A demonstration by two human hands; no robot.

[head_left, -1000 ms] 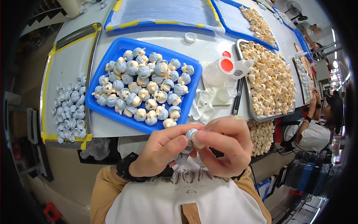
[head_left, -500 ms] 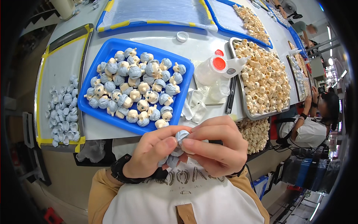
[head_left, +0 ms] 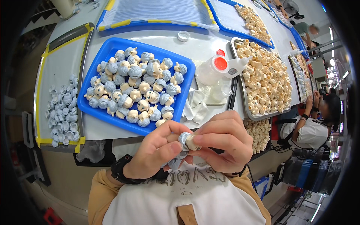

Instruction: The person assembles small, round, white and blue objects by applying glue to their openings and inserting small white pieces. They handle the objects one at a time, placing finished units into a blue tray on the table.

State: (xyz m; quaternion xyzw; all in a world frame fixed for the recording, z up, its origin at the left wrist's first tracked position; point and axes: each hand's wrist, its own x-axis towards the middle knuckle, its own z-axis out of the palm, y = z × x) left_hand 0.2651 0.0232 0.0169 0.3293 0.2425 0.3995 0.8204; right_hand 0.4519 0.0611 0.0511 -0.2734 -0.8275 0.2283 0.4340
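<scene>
**Seating the blue hair cap on a small doll head**

The small doll head [head_left: 192,142], cream-coloured, sits pinched between both hands just below the near edge of the blue tray [head_left: 180,99], close to the person's chest. A pale blue hair cap [head_left: 183,138] wraps its left side. The left hand [head_left: 155,153] is closed round the piece, thumb pressing on the cap; the right hand [head_left: 225,144] is closed too, thumb and forefinger gripping the bare cream side. More blue material [head_left: 175,163] hangs under the fingers, though what it is cannot be told.

To do this well, I judge the two thumbs should press evenly, so the cap slides on square and does not ride up on one side. Turning the head a little between presses would let the rim be checked all round. A light grip is likely enough, since the parts look soft.

On the blue tray lie many finished heads [head_left: 137,88] with blue hair. Right of the tray stands a squeeze bottle with a red cap [head_left: 212,69], and beyond it a metal tray [head_left: 234,84] of bare cream heads. Left of the blue tray, loose blue caps [head_left: 62,108] lie on a grey tray edged in yellow tape. Further right of the metal tray another person [head_left: 313,127] sits at work.
</scene>
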